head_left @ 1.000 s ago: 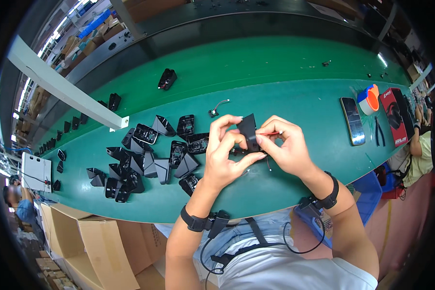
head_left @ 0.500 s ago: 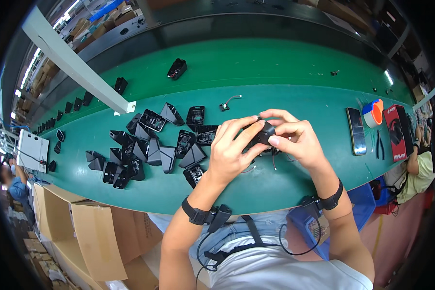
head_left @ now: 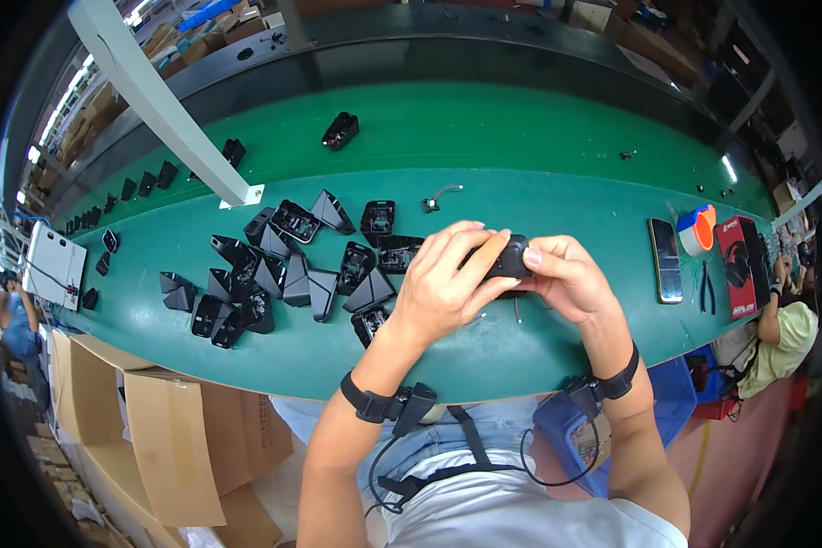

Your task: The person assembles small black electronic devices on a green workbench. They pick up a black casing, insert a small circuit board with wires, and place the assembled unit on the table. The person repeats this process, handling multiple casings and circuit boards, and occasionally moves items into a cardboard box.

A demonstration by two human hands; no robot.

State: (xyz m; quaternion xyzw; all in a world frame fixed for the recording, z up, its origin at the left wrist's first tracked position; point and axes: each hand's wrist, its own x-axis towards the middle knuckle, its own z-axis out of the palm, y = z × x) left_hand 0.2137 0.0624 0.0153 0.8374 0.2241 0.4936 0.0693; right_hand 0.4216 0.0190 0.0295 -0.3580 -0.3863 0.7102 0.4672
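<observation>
Both hands are closed around one black plastic housing (head_left: 511, 258), held above the green table (head_left: 575, 205). My left hand (head_left: 447, 279) grips its left side with the fingers laid over the top. My right hand (head_left: 566, 279) holds the right end, its thumb pressed on the upper face. Part of the housing is hidden by the fingers. Thin wires (head_left: 518, 310) show below the hands. Left of my left hand lie several loose black housings (head_left: 321, 294), some with their hollow insides up. A small part with a red-and-white wire (head_left: 432, 205) rests beyond my hands.
A phone (head_left: 667, 265), an orange-and-blue tape roll (head_left: 697, 230), pliers (head_left: 708, 288) and a red box (head_left: 738, 265) are at the right. A grey post (head_left: 164, 100) rises at left. More housings line the green strip behind. Cardboard boxes (head_left: 173, 438) stand lower left; another person (head_left: 781, 333) sits right.
The black housing has been turned in my hands, so a flatter face now shows. My right fingers have come down from its top, leaving the thumb on it. The view has shifted slightly.
</observation>
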